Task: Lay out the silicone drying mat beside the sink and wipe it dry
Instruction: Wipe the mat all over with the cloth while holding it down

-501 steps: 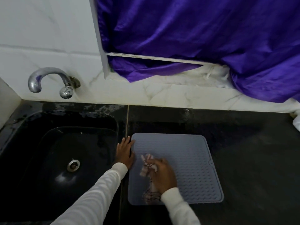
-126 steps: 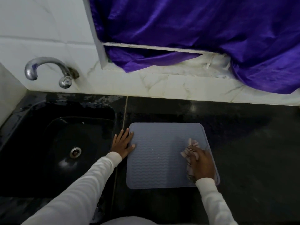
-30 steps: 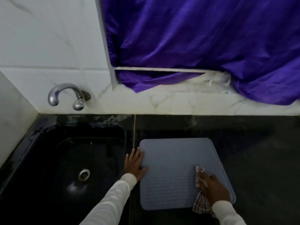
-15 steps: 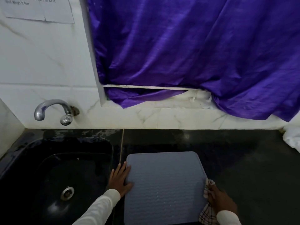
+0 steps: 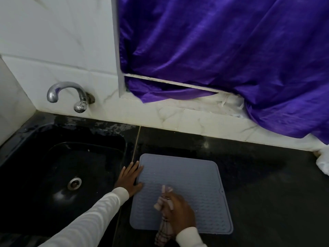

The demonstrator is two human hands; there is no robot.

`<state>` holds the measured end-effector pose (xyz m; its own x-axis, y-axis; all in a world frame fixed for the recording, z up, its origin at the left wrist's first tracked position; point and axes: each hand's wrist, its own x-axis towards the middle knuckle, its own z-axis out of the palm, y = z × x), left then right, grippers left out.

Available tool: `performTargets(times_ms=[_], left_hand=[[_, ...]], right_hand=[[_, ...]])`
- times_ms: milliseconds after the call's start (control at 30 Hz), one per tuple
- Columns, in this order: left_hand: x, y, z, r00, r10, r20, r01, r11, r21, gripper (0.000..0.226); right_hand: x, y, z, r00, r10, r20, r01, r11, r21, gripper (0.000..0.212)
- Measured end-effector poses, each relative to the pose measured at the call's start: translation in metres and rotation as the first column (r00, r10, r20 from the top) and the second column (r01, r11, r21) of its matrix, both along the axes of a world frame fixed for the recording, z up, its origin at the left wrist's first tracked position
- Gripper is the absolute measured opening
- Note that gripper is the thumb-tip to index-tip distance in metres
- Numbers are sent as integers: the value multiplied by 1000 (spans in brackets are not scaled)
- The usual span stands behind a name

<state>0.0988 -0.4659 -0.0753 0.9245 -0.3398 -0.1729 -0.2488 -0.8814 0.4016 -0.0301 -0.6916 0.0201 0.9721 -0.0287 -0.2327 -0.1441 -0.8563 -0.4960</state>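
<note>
The grey silicone drying mat (image 5: 194, 182) lies flat on the black counter, just right of the black sink (image 5: 58, 177). My left hand (image 5: 130, 178) rests flat with fingers spread, pressing on the mat's left edge. My right hand (image 5: 179, 213) lies on the mat's near middle, closed on a checked cloth (image 5: 163, 230). The cloth's end sticks out past my fingers onto the mat, and its other end trails off the mat's near edge.
A chrome tap (image 5: 69, 94) juts from the white tiled wall above the sink. A purple curtain (image 5: 222, 50) hangs over the window ledge behind the counter. Something white (image 5: 323, 165) lies at the counter's right edge. Wet patches show behind the sink.
My right hand with the cloth has slid from the mat's right edge leftwards to its near middle. My left hand stays on the left edge. The camera has tilted.
</note>
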Motion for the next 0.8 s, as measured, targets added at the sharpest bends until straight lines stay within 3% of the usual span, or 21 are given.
performTargets(times_ms=[67, 133, 233, 433, 667, 800], left_hand=[[0, 1, -1, 999, -4, 32, 3, 999, 34, 81], [-2, 0, -1, 999, -7, 38, 5, 999, 54, 81], [-7, -2, -4, 999, 15, 44, -18, 998, 67, 78], [-15, -7, -7, 997, 25, 78, -40, 980, 195, 69], [-17, -7, -6, 996, 37, 75, -51, 979, 196, 67], [-17, -7, -4, 996, 30, 80, -44, 983, 176, 67]], right_hand=[[4, 35, -9, 992, 119, -39, -119, 993, 7, 49], [7, 55, -26, 977, 197, -76, -206, 968, -142, 49], [7, 58, -32, 975, 169, -142, -188, 973, -135, 52], [-3, 49, -47, 986, 155, -60, -165, 957, -238, 46], [-6, 48, -65, 989, 141, -35, -145, 965, -218, 49], [-6, 34, -57, 980, 154, -127, -181, 955, -237, 54]])
